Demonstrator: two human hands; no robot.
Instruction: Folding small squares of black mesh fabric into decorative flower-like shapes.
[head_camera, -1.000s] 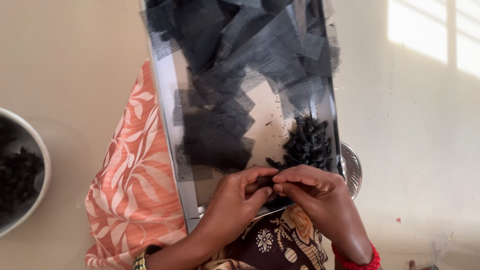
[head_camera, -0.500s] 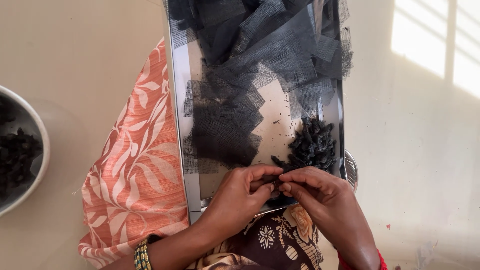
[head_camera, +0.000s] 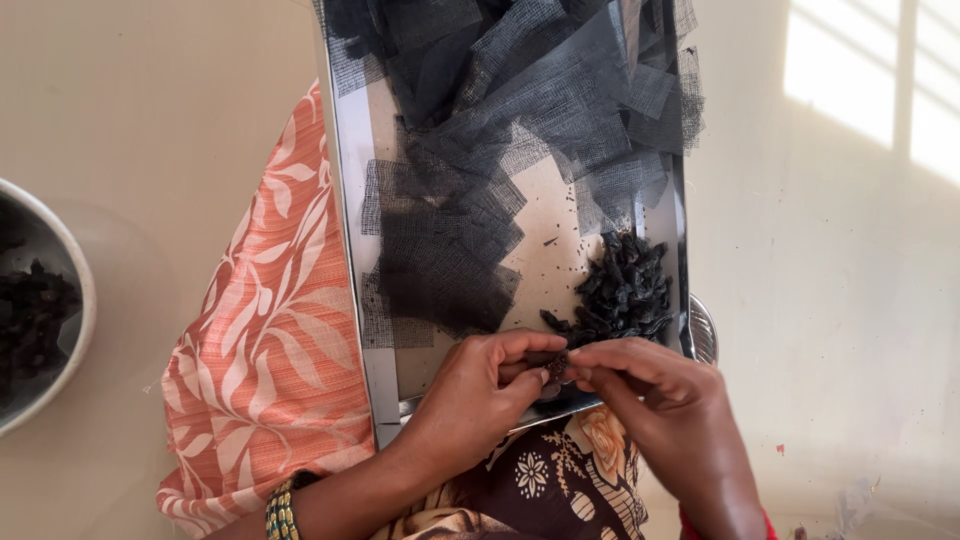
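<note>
While a steel tray (head_camera: 352, 200) of black mesh squares (head_camera: 450, 260) lies across the lap, a small dark pod (head_camera: 557, 367) is pinched at the near rim between left hand (head_camera: 478, 390) and right hand (head_camera: 665, 410), fingertips closed; seemingly light and brittle, it is best held gently at its ends.

Black mesh squares (head_camera: 470, 200), orange leaf-print cloth (head_camera: 270, 370)

1. Tray (head_camera: 352, 250) sits on my lap, straight in front of me, on the patterned cloth (head_camera: 270, 370), which sticks out to its left.
2. Mesh squares (head_camera: 510, 130) piled on tray's far end & left-middle.
3. Heap of small bundles (head_camera: 625, 290) on tray, near right, just beyond my hands.
4. My left hand (head_camera: 480, 395) & right hand (head_camera: 660, 400) meet over tray's near edge, small piece (head_camera: 556, 366) betw. fingertips.
5. Bowl (head_camera: 75, 340) far left on floor, w/ more bundles in it.
</note>
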